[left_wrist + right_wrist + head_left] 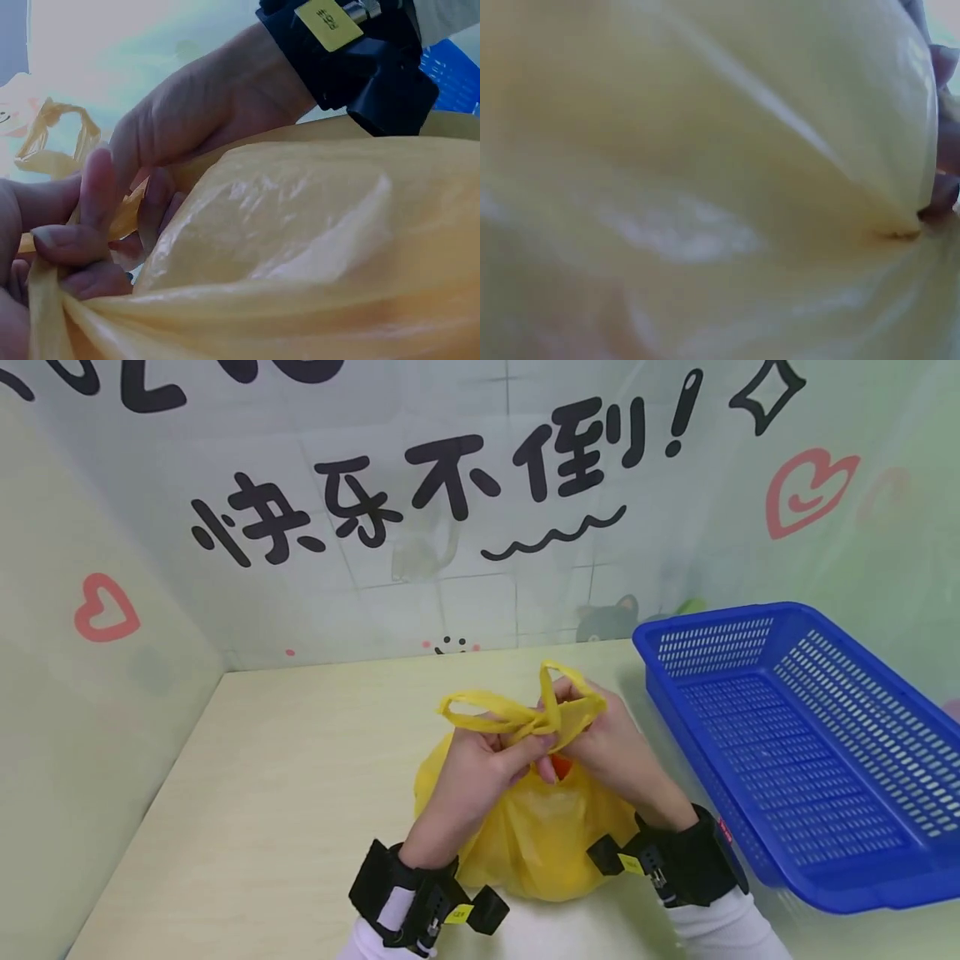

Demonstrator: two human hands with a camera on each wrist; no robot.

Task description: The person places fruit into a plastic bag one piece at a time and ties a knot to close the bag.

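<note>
A full yellow plastic bag (551,839) sits on the table, its handles gathered and crossed at the top. My left hand (480,768) pinches the handles from the left, thumb over the crossing. From the right, my right hand (618,747) grips the other side of the gathered plastic. Two handle loops stick up above the fingers. Something orange-red (561,767) shows through a gap just under the hands; what it is I cannot tell. In the right wrist view the bag's side (705,187) fills nearly everything, with a few fingers at the right edge.
A blue plastic basket (798,768) with slotted walls stands to the right, close to my right forearm. The pale wooden table (285,777) stretches out on the left. Behind it hangs a printed wall covering (450,602) with black characters and hearts.
</note>
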